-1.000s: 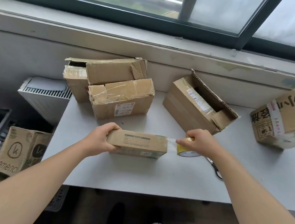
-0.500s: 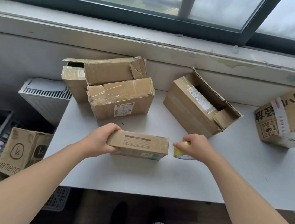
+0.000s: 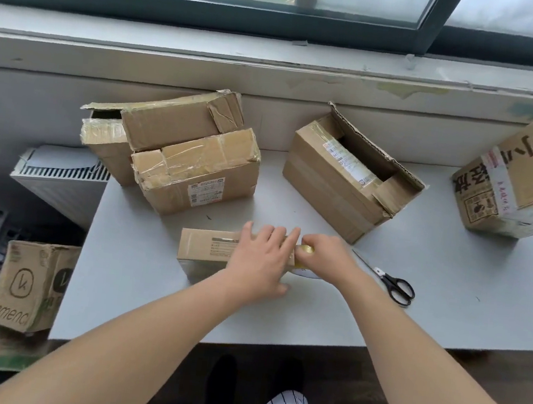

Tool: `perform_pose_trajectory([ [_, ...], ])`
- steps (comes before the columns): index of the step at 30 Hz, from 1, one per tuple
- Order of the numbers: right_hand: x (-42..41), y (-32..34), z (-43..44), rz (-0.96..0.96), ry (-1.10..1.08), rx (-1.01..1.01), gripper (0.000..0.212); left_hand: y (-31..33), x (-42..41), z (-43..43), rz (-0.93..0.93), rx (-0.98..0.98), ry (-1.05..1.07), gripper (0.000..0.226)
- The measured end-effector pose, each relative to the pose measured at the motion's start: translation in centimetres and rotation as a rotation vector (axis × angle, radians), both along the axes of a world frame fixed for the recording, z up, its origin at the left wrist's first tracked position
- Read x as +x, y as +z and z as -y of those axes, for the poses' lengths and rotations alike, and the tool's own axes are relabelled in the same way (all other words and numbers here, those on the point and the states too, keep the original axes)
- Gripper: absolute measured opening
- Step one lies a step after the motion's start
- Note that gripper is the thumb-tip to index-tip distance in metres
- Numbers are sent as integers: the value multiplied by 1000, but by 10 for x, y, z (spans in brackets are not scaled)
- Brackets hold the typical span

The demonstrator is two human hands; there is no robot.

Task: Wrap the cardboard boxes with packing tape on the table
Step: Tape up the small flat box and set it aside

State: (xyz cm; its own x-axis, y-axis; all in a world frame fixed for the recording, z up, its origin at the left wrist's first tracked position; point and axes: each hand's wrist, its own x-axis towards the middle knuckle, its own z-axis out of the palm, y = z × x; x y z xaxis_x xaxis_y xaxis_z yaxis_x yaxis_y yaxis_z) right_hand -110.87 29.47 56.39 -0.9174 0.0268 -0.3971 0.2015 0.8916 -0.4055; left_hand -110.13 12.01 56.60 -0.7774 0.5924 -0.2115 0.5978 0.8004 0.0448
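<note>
Left hand (image 3: 260, 261) on box (image 3: 203, 245), right hand (image 3: 328, 258) on tape (image 3: 307, 249)

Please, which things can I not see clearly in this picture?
Head view only.
The tape roll: mostly under the right hand; only a yellow sliver shows.
The small box: right end covered by the left hand; label print too small.
The open box: inside hidden by its own walls.
The far right box: cut by the frame edge.

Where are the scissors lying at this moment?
In the head view, the scissors lie on the table just right of the right hand, in front of the open cardboard box.
</note>
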Motion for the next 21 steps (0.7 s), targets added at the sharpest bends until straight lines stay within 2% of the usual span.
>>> perform_pose_trajectory([
  [3, 3, 1, -1, 9, 3, -15, 41, -1, -8, -7, -22, 38, 58, 74],
  [6, 3, 21, -4, -19, -10, -68, 51, 7, -20, 2, 48, 187, 91, 72],
  [9, -2, 75, -19, -152, -101, -314, 58, 30, -34, 24, 106, 612, 152, 71],
  [11, -6, 122, -23, -186, -84, -532, 55, 44, -37, 40, 249, 936, 207, 69],
  [12, -9, 140, -20, -184, -38, -567, 51, 48, -37, 45, 299, 1025, 227, 70],
  [17, -19, 154, 25, -215, 175, -376, 48, 39, -29, 71, 367, 1142, 342, 71],
  [21, -24, 159, 50, -208, 232, -303, 49, 41, -31, 98, 405, 1076, 332, 69],
])
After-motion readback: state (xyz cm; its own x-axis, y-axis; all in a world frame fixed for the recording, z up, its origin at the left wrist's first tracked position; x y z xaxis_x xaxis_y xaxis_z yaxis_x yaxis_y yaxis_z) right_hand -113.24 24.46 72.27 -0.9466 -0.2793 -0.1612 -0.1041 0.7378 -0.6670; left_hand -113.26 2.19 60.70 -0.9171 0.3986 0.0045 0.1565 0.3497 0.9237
